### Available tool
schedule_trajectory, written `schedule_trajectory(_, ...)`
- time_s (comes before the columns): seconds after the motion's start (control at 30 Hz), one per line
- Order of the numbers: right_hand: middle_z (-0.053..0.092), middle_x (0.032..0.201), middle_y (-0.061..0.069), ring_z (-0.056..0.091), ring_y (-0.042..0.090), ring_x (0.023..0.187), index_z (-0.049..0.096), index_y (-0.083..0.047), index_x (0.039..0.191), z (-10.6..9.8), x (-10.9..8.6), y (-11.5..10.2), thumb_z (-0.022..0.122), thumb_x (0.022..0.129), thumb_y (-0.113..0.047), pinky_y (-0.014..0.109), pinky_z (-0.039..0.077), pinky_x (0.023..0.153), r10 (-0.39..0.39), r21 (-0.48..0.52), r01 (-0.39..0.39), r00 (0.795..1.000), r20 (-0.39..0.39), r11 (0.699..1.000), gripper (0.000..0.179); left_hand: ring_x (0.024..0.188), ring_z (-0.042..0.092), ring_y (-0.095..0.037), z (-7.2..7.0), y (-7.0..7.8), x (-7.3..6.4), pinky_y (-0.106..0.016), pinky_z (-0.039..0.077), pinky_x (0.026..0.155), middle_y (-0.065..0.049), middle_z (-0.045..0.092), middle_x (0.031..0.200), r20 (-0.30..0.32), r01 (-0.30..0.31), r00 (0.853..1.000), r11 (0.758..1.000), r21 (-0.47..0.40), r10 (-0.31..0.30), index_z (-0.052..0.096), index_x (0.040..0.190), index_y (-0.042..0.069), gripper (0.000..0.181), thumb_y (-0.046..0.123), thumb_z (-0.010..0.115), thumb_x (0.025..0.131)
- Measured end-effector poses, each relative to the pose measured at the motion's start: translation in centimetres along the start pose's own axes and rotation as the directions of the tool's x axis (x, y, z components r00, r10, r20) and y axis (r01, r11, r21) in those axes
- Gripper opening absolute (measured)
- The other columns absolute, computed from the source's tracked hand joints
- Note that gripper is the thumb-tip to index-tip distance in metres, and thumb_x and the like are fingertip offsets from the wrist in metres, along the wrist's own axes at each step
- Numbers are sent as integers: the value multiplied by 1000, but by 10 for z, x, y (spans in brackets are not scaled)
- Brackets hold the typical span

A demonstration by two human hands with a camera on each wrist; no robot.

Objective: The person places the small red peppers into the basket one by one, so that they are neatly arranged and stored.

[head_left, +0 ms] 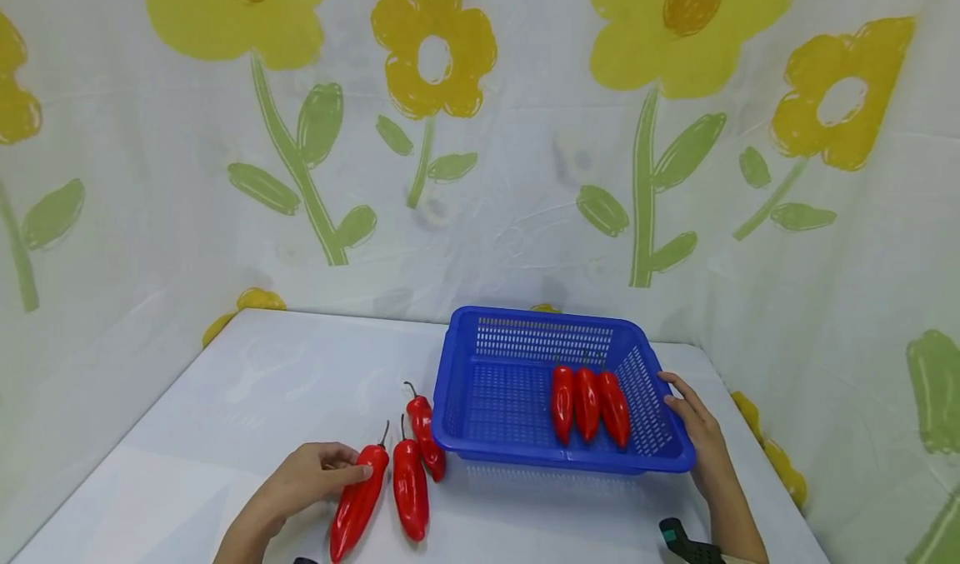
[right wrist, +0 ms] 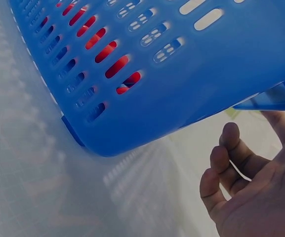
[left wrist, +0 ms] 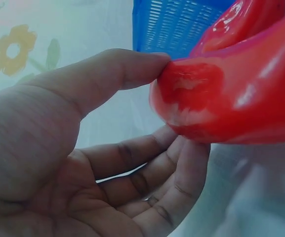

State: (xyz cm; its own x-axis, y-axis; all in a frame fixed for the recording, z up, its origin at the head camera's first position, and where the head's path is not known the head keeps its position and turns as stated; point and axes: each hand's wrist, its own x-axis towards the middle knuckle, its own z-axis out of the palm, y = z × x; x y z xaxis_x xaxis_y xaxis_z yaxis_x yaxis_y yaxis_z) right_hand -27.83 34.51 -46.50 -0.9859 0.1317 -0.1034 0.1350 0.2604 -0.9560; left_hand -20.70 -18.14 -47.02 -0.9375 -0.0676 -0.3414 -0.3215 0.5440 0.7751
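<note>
One grip, the left hand's (head_left: 309, 474), is clamped by thumb and fingertips on the leftmost red pepper (head_left: 352, 510); whether that pepper is lifted off the white surface (head_left: 225, 397) cannot be told. Since glossy, rounded skin is held only by fingertips, a slip could be caused by a quick lift. Just to the right, the middle pepper (head_left: 410, 497) might be bumped if the held one were swung low. Beside the blue basket (head_left: 562, 459), the far pepper (head_left: 423, 432) could be nudged if the basket were slid leftward. Inside, three peppers (head_left: 587, 404) are laid side by side and might be rolled by tilting. The rim is touched by the right grip (head_left: 699, 431); whether it is clamped there cannot be told.
</note>
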Motion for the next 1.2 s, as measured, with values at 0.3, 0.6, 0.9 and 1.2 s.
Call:
schedule_trajectory(0.3,18,164,15,36,45,138,30,-33,157,0,1,-1,39,105,-48,39,56,91,0,-21,1,1000,3,1000,54,86,63,-18,0,3,0,-39,60,73,-3,68,95,-2,-12,1000,999,-48,12,68,115,3,52,37,84,79)
schedule_trajectory(0.6,27,160,16,55,24,116,31,-34,157,-2,3,-6,40,106,-49,29,59,82,-24,-5,25,1000,12,1000,54,92,65,-19,-3,11,-2,-45,59,82,-6,70,105,-15,-30,999,993,-118,29,67,119,1,55,36,83,80)
schedule_trajectory(0.9,25,161,16,45,37,129,30,-32,157,1,3,-7,39,106,-49,27,58,83,-43,-4,44,999,25,999,55,95,65,-20,-6,13,-5,-43,60,82,-10,68,114,-65,-44,997,975,-217,30,63,127,-1,67,44,81,81)
schedule_trajectory(1.2,23,162,17,41,44,133,28,-34,158,-1,2,-4,39,105,-50,32,59,83,-26,3,26,999,26,1000,56,100,68,-23,0,20,0,-42,57,89,-14,66,121,-72,-105,994,893,-437,82,62,129,-2,63,41,78,86)
